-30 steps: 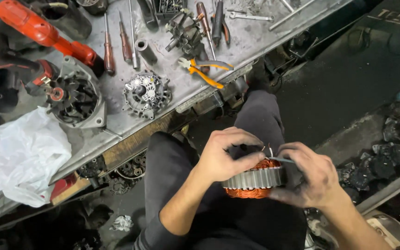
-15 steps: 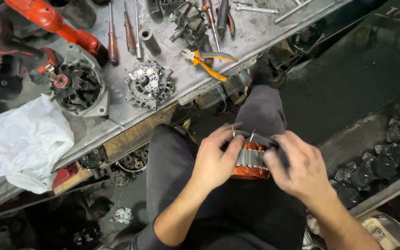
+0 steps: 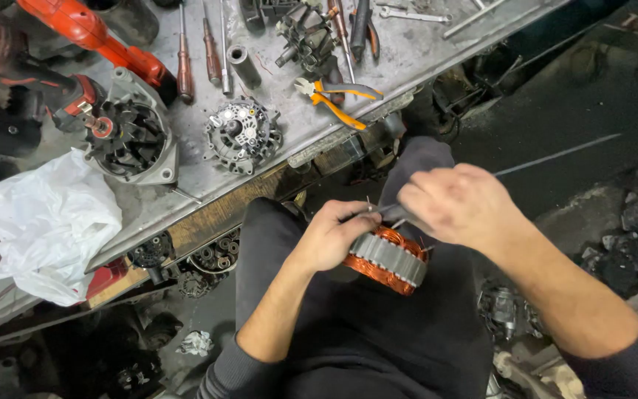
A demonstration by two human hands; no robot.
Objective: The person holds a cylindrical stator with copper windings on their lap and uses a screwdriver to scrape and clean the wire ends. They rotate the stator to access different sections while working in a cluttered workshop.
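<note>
A ring-shaped stator (image 3: 387, 260) with copper windings and a grey steel core rests on my lap. My left hand (image 3: 334, 235) grips its near-left side. My right hand (image 3: 461, 201) is closed over its top edge, fingers pinching at thin wire leads and a small dark tool or sleeve that sticks out there. What exactly the right fingers hold is hidden by the hand.
A metal workbench (image 3: 422, 52) lies ahead with an alternator housing (image 3: 133, 140), a rear alternator cover (image 3: 244, 136), orange-handled pliers (image 3: 337, 102), screwdrivers (image 3: 184, 70), a rotor (image 3: 306, 41) and a red power tool (image 3: 94, 33). A white plastic bag (image 3: 49, 222) sits at left. Dark parts litter the floor.
My right hand has moved from the stator's right side up over its top edge. The stator has tilted on my lap, and the view has shifted slightly.
</note>
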